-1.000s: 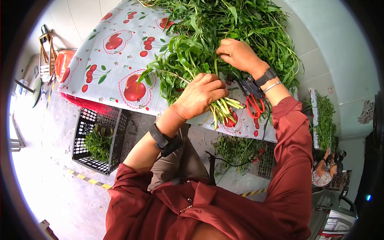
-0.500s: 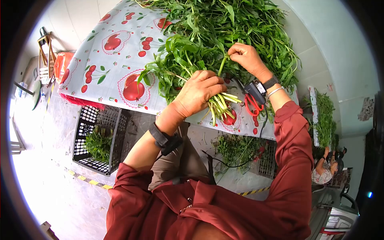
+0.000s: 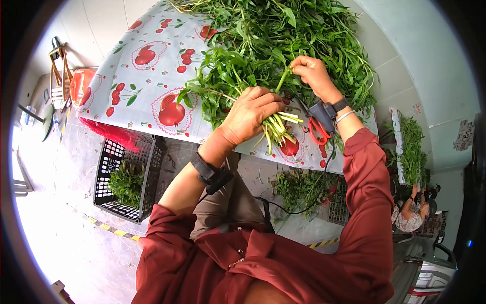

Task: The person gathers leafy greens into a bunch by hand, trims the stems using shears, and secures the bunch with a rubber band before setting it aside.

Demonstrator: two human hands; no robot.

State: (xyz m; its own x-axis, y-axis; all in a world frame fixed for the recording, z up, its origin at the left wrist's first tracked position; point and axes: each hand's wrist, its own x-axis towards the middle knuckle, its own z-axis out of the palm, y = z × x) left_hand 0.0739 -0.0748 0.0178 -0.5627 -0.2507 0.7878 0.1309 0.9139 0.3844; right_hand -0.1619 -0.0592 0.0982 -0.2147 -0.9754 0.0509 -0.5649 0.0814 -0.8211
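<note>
My left hand (image 3: 251,114) is wrapped round a bunch of green stems (image 3: 276,130) over the table's near edge; its cut ends point towards me and its leaves (image 3: 215,83) spread to the left. My right hand (image 3: 313,73), up and to the right, pinches a single green stem (image 3: 284,78) whose lower part runs down beside the bunch. A large heap of leafy greens (image 3: 298,30) lies behind both hands. Scissors with red handles (image 3: 319,133) lie just below my right wrist, partly behind the strap device.
The table has a fruit-print cloth (image 3: 136,86). Below stand a black crate (image 3: 147,177) with greens and, under the edge, more greens (image 3: 304,190) beside a second crate (image 3: 338,205). A black cable hangs near my right arm. Another person (image 3: 409,218) works at far right near another greens-covered table (image 3: 412,147).
Both hands stay almost in place, my right hand still on the single stem. The view has shifted slightly, and more of the red fringe under the cloth shows at left.
</note>
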